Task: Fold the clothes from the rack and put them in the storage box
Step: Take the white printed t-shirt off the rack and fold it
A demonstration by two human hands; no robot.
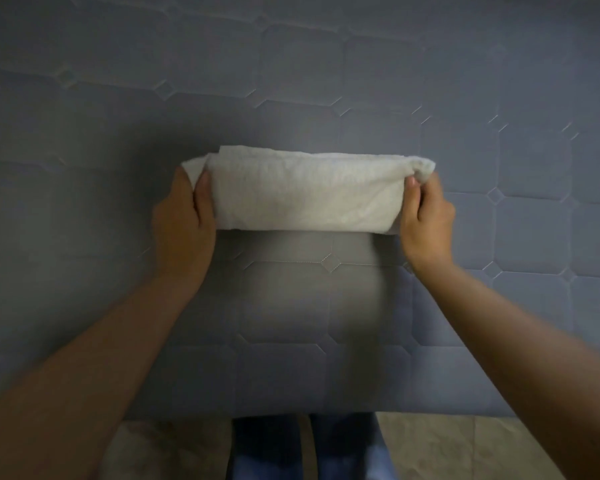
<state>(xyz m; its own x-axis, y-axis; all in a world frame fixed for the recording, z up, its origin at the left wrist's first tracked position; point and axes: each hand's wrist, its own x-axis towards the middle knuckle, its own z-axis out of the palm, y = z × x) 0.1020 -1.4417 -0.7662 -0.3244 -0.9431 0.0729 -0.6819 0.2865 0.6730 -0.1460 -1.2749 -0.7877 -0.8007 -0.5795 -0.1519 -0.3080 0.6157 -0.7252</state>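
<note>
Far left and all around: quilted grey-blue mattress (84, 140), stitched in large octagons with small diamonds at the corners, filling nearly the whole view from the far edge down to the near edge.

Left of centre: left hand (184, 223), at the end of a bare forearm reaching in from the near left corner, back of the hand up, gripping the left end of the folded white cloth (305, 194). Thumb (203, 187) lying on top of the cloth's left edge, remaining fingers tucked out of sight beneath the fold.

Centre: folded white cloth, a wide soft band several layers thick, stretched level between the two hands over the middle of the mattress. Far edge showing stacked layers, near edge a straight fold line. Soft shadow on the mattress just below the near edge. Touching the mattress or lifted just clear of it: cannot tell. Surface fuzzy, like terry or fleece; kind of garment not readable.

Right of centre: right hand (428, 220), on a bare forearm coming from the near right corner, pinching the bunched right end of the cloth, thumb pressed against the corner, other fingers curled under.

Near edge, bottom centre: legs in blue trousers (305, 448) standing close against the mattress edge, on a pale tiled floor (447, 441) visible to either side.
</note>
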